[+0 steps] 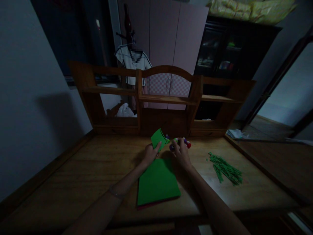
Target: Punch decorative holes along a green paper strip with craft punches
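My left hand [152, 153] pinches a small green paper piece [156, 138] with a row of dark marks or holes along its edge. Just right of that piece lies a small green and purple item with an eye-like dot [167, 139]. My right hand [180, 149] has its fingers curled down over a cluster of small colourful pieces with eye-like dots; a red one [189, 144] shows at its right. Whether a piece is between the fingertips is too small to tell. Below both hands a stack of green sheets [157, 182] lies on the wooden desk, with a reddish sheet edge underneath.
A pile of thin green strips [227, 169] lies on the desk [97, 176] to the right. Along the desk's back stands a wooden shelf unit [168, 99]. White papers [236, 133] lie beyond the right rear corner. A wall [49, 130] borders the left side.
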A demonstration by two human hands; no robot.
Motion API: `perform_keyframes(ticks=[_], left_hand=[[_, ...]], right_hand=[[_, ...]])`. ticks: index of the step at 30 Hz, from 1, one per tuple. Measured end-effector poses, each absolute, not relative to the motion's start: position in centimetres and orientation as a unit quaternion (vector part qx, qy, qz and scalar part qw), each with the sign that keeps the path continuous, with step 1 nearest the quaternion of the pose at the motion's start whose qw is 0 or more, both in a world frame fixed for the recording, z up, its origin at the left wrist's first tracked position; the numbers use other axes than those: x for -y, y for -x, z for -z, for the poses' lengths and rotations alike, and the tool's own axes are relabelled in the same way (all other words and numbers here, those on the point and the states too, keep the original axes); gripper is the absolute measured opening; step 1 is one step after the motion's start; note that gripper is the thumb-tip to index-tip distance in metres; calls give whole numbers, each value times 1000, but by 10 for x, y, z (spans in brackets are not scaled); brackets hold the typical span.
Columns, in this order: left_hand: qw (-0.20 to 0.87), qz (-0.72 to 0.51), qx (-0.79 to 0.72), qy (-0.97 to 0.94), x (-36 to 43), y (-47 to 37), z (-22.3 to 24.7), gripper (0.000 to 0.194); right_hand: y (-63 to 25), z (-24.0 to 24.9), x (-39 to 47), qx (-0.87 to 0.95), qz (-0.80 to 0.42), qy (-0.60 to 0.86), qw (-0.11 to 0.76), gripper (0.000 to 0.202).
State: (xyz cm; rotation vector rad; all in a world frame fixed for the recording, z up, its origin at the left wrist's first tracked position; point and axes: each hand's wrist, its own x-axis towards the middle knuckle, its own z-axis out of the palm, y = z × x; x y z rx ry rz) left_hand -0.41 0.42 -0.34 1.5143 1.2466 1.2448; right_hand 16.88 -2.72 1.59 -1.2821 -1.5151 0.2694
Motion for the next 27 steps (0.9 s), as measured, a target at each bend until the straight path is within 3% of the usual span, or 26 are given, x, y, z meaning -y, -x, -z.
perform_keyframes(ticks=[8, 16, 27], left_hand=[[377, -483, -496, -615, -3, 6, 2, 49], [374, -509, -490, -601, -4, 5, 2, 50], [392, -515, -511, -565, -10, 5, 9, 50]], right_hand=[[-159, 1, 20, 705, -143, 541, 435, 20], [-167, -17, 29, 701, -83, 502, 499, 24], [-177, -3, 24, 709, -100, 517, 469, 20]])
